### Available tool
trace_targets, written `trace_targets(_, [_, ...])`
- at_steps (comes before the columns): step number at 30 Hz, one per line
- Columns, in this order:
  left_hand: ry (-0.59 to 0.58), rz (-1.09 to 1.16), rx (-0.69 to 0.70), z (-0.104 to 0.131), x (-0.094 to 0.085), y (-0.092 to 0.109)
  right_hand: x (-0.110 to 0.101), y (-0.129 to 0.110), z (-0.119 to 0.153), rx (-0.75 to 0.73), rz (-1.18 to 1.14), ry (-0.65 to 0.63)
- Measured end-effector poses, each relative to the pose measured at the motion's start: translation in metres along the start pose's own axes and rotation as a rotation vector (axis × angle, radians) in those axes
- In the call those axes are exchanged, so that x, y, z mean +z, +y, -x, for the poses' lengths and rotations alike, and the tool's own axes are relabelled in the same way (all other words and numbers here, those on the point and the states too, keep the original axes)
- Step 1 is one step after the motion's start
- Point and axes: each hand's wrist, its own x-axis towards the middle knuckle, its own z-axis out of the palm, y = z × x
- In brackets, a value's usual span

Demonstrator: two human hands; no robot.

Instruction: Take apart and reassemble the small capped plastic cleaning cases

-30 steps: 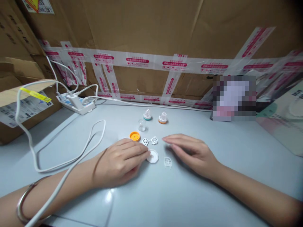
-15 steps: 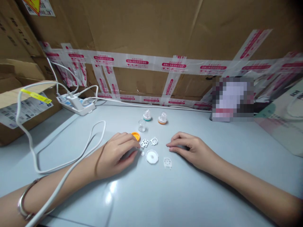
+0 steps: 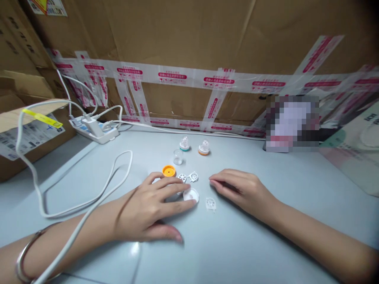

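Observation:
My left hand (image 3: 154, 203) is spread over the table, its index fingertip on the white round disc (image 3: 191, 195) and its thumb apart. Partly under its fingers lies a white spoked piece (image 3: 182, 178), beside another spoked piece (image 3: 193, 176). An orange ring-like cap (image 3: 169, 170) sits just beyond the fingers. To the right, my right hand (image 3: 237, 187) rests with thumb and fingertips pressed together; whatever they may pinch is hidden. A third white spoked piece (image 3: 211, 204) lies between the disc and this hand.
Behind stand a clear cup (image 3: 178, 157) and two clear-domed pieces, one green-based (image 3: 184, 144), one orange-based (image 3: 204, 147). A white cable (image 3: 85, 211) crosses my left forearm. A power strip (image 3: 100, 134) sits back left. Cardboard (image 3: 177, 35) backs the table.
My left hand has moved right and spread its fingers onto the white disc, uncovering the orange cap. The small white bit at my right fingertips no longer shows.

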Motion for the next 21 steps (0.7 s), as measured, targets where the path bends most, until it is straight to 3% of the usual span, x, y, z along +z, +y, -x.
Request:
trace_targets(4, [-0.027, -0.022, 0.005, -0.001, 0.001, -0.001, 0.001, -0.011, -0.004, 0.056, -0.16, -0.018])
trace_targets(8, [-0.04, -0.021, 0.008, -0.001, 0.001, -0.002, 0.009, -0.02, -0.008, -0.008, -0.265, -0.038])
trace_targets(13, [-0.041, -0.002, 0.013, -0.002, 0.002, -0.003, 0.017, -0.02, -0.011, -0.127, -0.231, -0.051])
trace_targets(21, [-0.028, 0.018, 0.012, 0.0, 0.003, -0.003, 0.02, -0.017, -0.01, -0.114, -0.24, -0.067])
